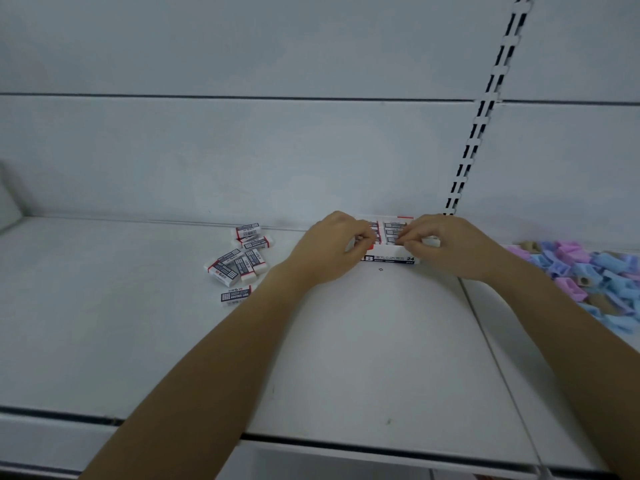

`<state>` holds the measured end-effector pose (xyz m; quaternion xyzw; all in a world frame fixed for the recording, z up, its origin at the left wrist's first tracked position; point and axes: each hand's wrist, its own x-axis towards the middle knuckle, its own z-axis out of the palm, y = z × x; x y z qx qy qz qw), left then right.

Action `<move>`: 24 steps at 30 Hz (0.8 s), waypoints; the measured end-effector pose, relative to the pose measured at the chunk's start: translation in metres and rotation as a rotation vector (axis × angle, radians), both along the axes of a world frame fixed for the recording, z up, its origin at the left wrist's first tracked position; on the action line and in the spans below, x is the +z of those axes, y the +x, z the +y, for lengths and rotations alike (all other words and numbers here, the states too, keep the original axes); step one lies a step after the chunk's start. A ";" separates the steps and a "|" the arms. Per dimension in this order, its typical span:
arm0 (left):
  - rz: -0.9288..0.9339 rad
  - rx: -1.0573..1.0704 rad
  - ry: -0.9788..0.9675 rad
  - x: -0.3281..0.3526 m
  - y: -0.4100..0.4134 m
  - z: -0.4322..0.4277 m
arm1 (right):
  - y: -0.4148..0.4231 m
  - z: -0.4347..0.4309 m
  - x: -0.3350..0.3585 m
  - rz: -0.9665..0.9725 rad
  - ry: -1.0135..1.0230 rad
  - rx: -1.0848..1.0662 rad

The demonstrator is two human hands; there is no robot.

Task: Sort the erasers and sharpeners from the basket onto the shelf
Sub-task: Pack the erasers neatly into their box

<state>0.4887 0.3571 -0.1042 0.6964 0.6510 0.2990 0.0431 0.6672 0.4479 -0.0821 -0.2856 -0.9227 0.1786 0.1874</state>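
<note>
A white eraser box (391, 258) stands at the back of the white shelf (363, 341), with rows of sleeved erasers (393, 230) inside it. Both hands reach into the box. My left hand (332, 249) has its fingers curled at the box's left side, pinching an eraser there. Over the right side, my right hand (440, 242) pinches an eraser among the rows with curled fingers. A loose pile of white erasers (239, 259) in dark sleeves lies on the shelf left of the box.
A heap of pastel blue, purple and tan sharpeners (588, 282) covers the shelf at far right. A slotted upright rail (485, 105) runs up the back panel. The shelf's front edge (346, 441) is near me. No basket is in view.
</note>
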 end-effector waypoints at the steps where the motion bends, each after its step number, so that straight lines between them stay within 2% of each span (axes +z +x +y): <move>1: 0.009 -0.008 -0.002 0.000 0.000 -0.001 | 0.000 0.000 0.000 -0.011 0.008 0.002; 8: 0.173 -0.037 0.027 0.003 -0.001 -0.003 | -0.002 0.001 -0.006 -0.043 0.114 0.090; 16: 0.321 -0.056 0.025 0.003 -0.009 -0.001 | -0.011 -0.001 -0.029 -0.011 0.251 0.047; 21: 0.303 -0.015 0.046 0.010 -0.017 0.000 | -0.015 -0.005 -0.032 0.054 0.301 0.024; 24: 0.283 0.118 0.133 0.022 -0.034 -0.008 | -0.020 -0.013 -0.029 0.141 0.391 0.055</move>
